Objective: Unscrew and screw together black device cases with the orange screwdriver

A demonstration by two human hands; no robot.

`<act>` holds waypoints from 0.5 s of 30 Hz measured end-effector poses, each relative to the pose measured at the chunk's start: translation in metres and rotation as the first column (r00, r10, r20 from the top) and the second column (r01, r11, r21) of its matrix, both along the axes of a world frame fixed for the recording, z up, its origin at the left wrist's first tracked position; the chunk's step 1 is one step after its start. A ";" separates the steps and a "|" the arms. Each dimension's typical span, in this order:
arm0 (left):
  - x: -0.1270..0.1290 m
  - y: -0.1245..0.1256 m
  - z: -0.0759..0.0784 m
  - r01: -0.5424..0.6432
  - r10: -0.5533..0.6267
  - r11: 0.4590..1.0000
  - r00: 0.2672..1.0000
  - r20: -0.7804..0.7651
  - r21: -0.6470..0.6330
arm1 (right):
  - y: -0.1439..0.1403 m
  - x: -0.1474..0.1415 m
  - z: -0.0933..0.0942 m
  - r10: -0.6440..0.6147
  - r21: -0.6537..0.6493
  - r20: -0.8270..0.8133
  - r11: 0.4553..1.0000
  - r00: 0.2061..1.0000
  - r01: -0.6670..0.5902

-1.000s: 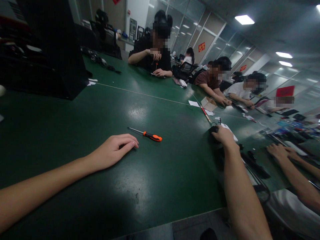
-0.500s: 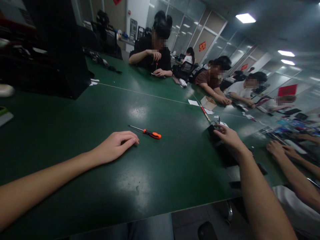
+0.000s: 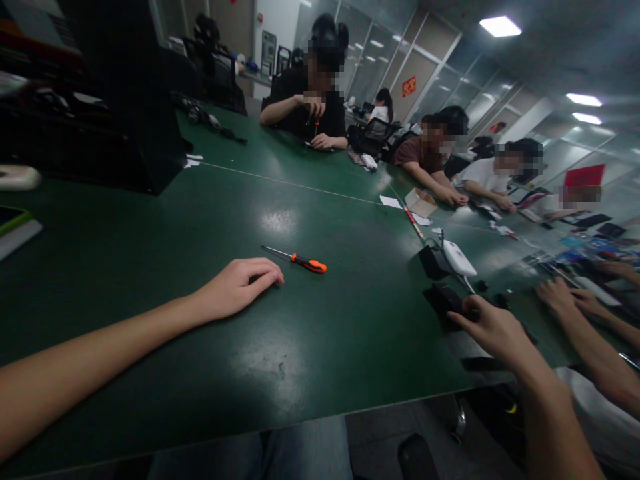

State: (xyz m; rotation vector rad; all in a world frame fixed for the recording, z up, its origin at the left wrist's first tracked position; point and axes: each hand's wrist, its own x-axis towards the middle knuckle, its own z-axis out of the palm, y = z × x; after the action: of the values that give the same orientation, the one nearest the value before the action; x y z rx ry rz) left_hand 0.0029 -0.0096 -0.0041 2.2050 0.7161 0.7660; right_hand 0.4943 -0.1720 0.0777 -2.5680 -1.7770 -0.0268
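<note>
A screwdriver (image 3: 309,263) with an orange and black handle lies on the green table (image 3: 350,347), its thin metal shaft pointing left. Just left of it rests my left hand (image 3: 245,287), palm down, fingers loosely bent, holding nothing. On the right, my right hand (image 3: 493,330) has its thumb and curled fingers at the near edge of a black flat object (image 3: 443,298); the fingertips are partly hidden. Beyond that stand a small black block (image 3: 433,262) and a white power strip (image 3: 459,257) with a cable.
A tall black panel (image 3: 135,120) stands at the left. An open cardboard box (image 3: 420,201) and paper slips (image 3: 390,201) lie farther back. Across the table a person (image 3: 327,87) holds a screwdriver upright. Another person's hand (image 3: 555,293) is close on my right.
My right hand has moved towards me and right, from the black block to the black flat object, uncovering the white power strip. The left hand stays put; the view has shifted slightly.
</note>
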 end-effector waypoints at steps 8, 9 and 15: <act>0.000 -0.002 0.001 -0.057 0.058 0.998 0.998 0.040 -0.034 | 0.043 -0.172 -0.012 0.647 0.080 -0.253 0.755 0.719 -0.651; -0.001 -0.003 0.002 -0.040 0.043 0.999 0.997 0.067 -0.037 | 0.051 -0.192 -0.017 0.697 0.095 -0.260 0.707 0.668 -0.701; -0.003 -0.003 0.002 0.041 -0.045 0.996 0.998 0.044 0.073 | 0.076 -0.258 -0.038 0.866 0.326 -0.145 0.499 0.479 -0.803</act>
State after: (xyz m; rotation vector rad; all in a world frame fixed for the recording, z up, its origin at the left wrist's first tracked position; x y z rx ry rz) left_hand 0.0002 -0.0128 -0.0016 2.2523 0.6251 0.8299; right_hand 0.2364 -0.0959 0.0400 -1.1945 -2.4972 0.1592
